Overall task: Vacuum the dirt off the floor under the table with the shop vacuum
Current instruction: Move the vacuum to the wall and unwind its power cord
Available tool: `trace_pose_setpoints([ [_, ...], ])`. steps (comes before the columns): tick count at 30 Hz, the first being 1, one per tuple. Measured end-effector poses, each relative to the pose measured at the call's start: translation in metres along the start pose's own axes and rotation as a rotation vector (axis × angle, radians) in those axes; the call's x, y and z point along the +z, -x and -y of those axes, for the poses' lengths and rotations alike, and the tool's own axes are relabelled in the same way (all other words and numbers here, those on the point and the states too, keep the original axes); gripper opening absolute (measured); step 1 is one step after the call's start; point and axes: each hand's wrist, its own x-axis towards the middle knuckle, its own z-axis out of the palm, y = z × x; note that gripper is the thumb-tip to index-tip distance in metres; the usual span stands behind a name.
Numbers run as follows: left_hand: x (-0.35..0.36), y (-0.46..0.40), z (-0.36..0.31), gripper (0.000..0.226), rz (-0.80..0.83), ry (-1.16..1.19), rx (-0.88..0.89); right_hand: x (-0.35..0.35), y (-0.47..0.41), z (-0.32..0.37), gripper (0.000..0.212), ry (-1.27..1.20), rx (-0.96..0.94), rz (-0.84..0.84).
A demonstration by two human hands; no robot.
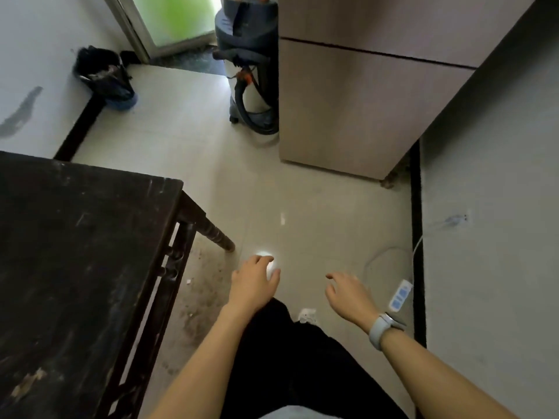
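Two bare hands reach forward over the pale tiled floor (302,189), and neither holds anything: the left hand (252,285) hangs palm down with its fingers loosely spread, and the right hand (348,293), a little apart from it, has its fingers relaxed and slightly curled, with a pale watch (381,329) strapped round its wrist. Below them show the person's dark trousers (290,352). A dark, worn wooden desk (75,252) fills the left side, one turned leg (213,228) standing on the tiles just ahead of the left hand. Dirt (199,300), in dark specks and smears, lies on the floor under the desk and along its near edge. The shop vacuum (246,55) stands well away at the top of the view, near a doorway with a green-lit pane (175,19); its dark upper body sits on a light drum, and its black hose (257,116) loops down to the floor at its base. It stands just beside a tall brown cabinet (363,95), which hides part of it. Against the left wall a dark bin (106,77) stands on a blue base. On the right, a white power strip (400,294) lies on the floor by the black skirting of the grey wall (490,176), its white cord (390,252) curling over the tiles.
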Motion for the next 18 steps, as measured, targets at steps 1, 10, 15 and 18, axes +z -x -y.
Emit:
trace_pose_setpoints([
  [1,-0.010,-0.016,-0.003,0.043,-0.026,0.007,-0.016,-0.015,-0.019,0.007,0.042,0.017,-0.029,0.011],
  [10,-0.113,-0.187,0.021,0.047,-0.057,0.052,-0.188,-0.131,-0.200,0.103,0.039,0.144,-0.152,-0.032],
  [15,-0.206,-0.284,0.037,0.046,-0.153,0.013,-0.184,-0.208,-0.293,0.184,0.039,0.201,-0.249,-0.052],
  [18,-0.255,-0.333,0.049,0.046,-0.201,0.026,-0.206,-0.247,-0.341,0.235,0.039,0.223,-0.302,-0.091],
])
